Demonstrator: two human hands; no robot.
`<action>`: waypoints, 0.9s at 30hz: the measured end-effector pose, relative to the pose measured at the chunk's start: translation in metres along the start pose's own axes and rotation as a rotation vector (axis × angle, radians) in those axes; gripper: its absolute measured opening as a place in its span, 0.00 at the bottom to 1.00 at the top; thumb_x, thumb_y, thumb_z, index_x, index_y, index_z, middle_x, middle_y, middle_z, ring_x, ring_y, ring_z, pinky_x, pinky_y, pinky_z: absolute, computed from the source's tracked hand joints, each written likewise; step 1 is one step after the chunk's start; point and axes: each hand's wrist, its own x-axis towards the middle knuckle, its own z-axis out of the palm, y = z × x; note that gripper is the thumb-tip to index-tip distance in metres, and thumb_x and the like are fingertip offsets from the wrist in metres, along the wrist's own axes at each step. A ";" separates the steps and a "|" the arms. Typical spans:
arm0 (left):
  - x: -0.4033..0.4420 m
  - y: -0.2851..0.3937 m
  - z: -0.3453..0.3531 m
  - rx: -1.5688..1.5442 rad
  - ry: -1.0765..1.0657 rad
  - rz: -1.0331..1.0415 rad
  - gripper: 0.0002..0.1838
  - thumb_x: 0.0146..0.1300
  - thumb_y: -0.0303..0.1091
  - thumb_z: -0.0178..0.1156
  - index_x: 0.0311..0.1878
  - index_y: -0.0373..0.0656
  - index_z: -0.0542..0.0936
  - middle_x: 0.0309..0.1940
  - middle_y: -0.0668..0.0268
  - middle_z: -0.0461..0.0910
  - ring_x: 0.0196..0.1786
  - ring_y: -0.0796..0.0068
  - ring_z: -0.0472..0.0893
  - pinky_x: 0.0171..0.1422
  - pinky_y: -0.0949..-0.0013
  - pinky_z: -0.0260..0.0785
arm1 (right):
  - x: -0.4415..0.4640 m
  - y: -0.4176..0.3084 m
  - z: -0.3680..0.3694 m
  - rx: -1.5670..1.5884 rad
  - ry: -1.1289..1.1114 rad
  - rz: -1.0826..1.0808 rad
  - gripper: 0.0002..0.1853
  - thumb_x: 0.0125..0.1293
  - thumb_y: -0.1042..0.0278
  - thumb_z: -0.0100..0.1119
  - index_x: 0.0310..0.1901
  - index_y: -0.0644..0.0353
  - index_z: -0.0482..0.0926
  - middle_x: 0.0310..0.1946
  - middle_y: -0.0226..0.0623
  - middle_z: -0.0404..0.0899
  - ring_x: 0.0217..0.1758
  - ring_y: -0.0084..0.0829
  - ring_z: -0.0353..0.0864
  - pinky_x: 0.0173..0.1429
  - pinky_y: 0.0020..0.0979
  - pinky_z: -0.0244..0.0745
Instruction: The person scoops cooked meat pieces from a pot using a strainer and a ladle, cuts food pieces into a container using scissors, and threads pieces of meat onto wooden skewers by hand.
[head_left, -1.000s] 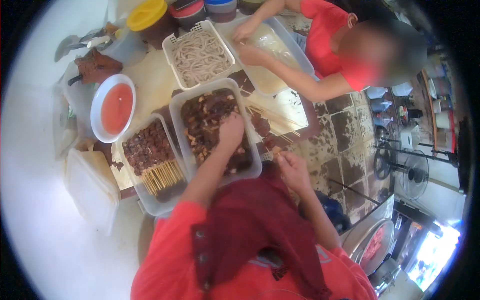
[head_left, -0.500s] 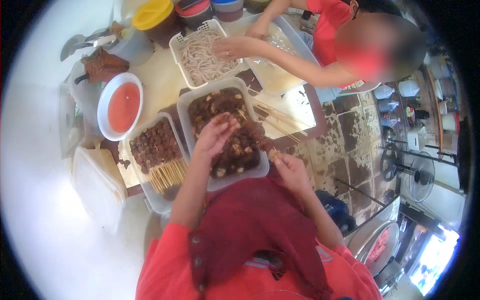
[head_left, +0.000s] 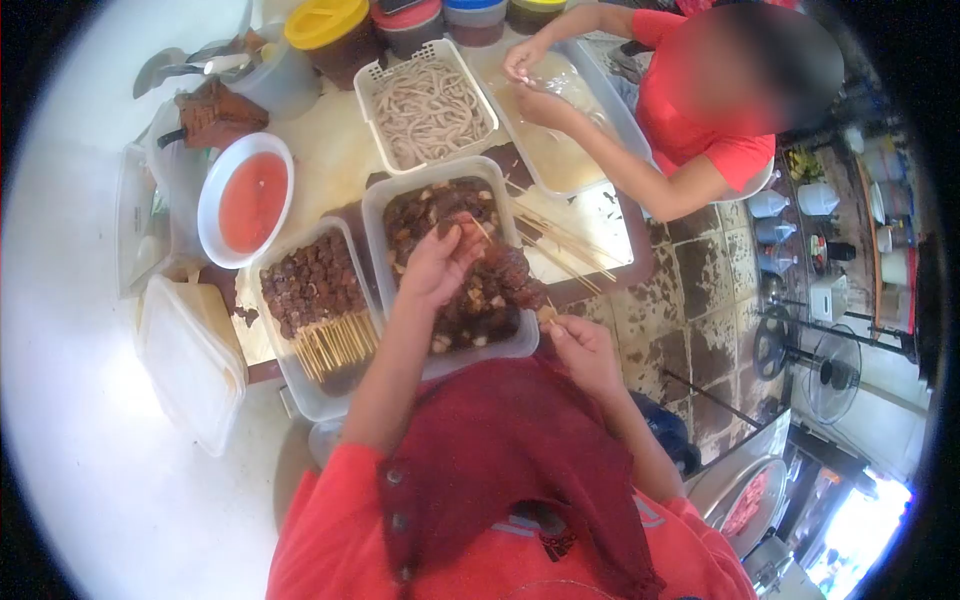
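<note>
My right hand (head_left: 588, 355) is closed on the handle end of a meat skewer (head_left: 512, 275), which slants up and left over a plastic tub (head_left: 372, 215). Dark chunks of meat are threaded along the stick, and its bare tip shows near my left fingers. My left hand (head_left: 438, 270) is above the tub, its fingers bent around a dark piece of meat (head_left: 449, 226), partly hidden by them. Marinated meat with pale bits (head_left: 460, 325) fills the tub. Left of it, a tray (head_left: 368, 250) holds rows of loaded skewers (head_left: 315, 280).
Bare bamboo sticks (head_left: 570, 245) lie right of the tub. Behind are a white basket (head_left: 370, 125) of pale strips and a bowl (head_left: 207, 215) of red-orange liquid. A co-worker's hands (head_left: 535, 85) are over a shallow container (head_left: 625, 120). A lid (head_left: 190, 370) lies at left.
My left hand has moved slightly right, toward the skewer tip. The skewer shows more clearly over the tub. The co-worker's hands have moved from the basket to the shallow container.
</note>
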 end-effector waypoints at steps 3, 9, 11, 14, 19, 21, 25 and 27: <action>0.002 0.000 -0.002 -0.026 0.088 -0.048 0.10 0.68 0.31 0.47 0.49 0.38 0.68 0.46 0.57 0.74 0.47 0.64 0.77 0.48 0.65 0.73 | -0.001 -0.004 0.003 -0.019 -0.002 0.018 0.11 0.66 0.69 0.51 0.41 0.69 0.78 0.32 0.32 0.79 0.36 0.19 0.73 0.44 0.24 0.69; -0.005 -0.003 0.014 -0.190 0.144 0.053 0.09 0.68 0.29 0.48 0.48 0.38 0.69 0.50 0.54 0.73 0.49 0.62 0.77 0.53 0.62 0.72 | -0.004 0.003 0.008 -0.039 -0.072 0.040 0.11 0.66 0.69 0.51 0.41 0.69 0.78 0.31 0.31 0.79 0.35 0.19 0.73 0.43 0.24 0.69; -0.006 -0.004 0.014 -0.108 0.149 0.083 0.09 0.67 0.29 0.48 0.49 0.38 0.70 0.49 0.54 0.75 0.50 0.63 0.77 0.53 0.64 0.73 | -0.003 0.002 0.009 -0.097 -0.084 0.015 0.11 0.66 0.68 0.51 0.41 0.68 0.78 0.31 0.31 0.79 0.35 0.19 0.73 0.43 0.24 0.69; -0.009 -0.004 0.011 -0.002 0.172 0.088 0.10 0.67 0.27 0.48 0.50 0.38 0.71 0.47 0.55 0.77 0.49 0.64 0.78 0.50 0.65 0.75 | -0.002 -0.001 0.008 -0.138 -0.061 0.059 0.11 0.66 0.68 0.51 0.41 0.68 0.77 0.30 0.33 0.79 0.35 0.18 0.73 0.43 0.24 0.69; -0.008 -0.005 0.008 0.032 0.258 0.101 0.09 0.67 0.27 0.48 0.49 0.38 0.70 0.44 0.57 0.78 0.46 0.65 0.80 0.47 0.65 0.76 | -0.010 -0.018 0.011 -0.170 -0.078 0.060 0.11 0.66 0.67 0.50 0.41 0.67 0.77 0.30 0.36 0.80 0.35 0.19 0.75 0.43 0.25 0.70; -0.007 -0.004 0.008 0.028 0.268 0.102 0.10 0.66 0.27 0.49 0.49 0.39 0.69 0.44 0.59 0.77 0.45 0.66 0.79 0.48 0.65 0.75 | -0.011 -0.019 0.012 -0.171 -0.079 0.020 0.11 0.66 0.67 0.50 0.42 0.67 0.77 0.30 0.37 0.80 0.35 0.20 0.75 0.43 0.25 0.70; -0.009 -0.004 0.010 0.027 0.256 0.133 0.10 0.67 0.28 0.48 0.49 0.39 0.70 0.43 0.58 0.78 0.45 0.66 0.79 0.47 0.66 0.75 | -0.009 -0.008 0.012 -0.221 -0.069 0.012 0.12 0.66 0.67 0.50 0.42 0.66 0.77 0.31 0.38 0.80 0.36 0.22 0.76 0.44 0.26 0.70; -0.009 -0.005 0.009 0.016 0.238 0.150 0.09 0.67 0.29 0.48 0.48 0.39 0.71 0.44 0.57 0.79 0.46 0.64 0.80 0.47 0.66 0.76 | -0.008 -0.007 0.013 -0.206 -0.053 0.028 0.11 0.66 0.67 0.50 0.41 0.67 0.77 0.30 0.39 0.79 0.36 0.23 0.76 0.44 0.26 0.70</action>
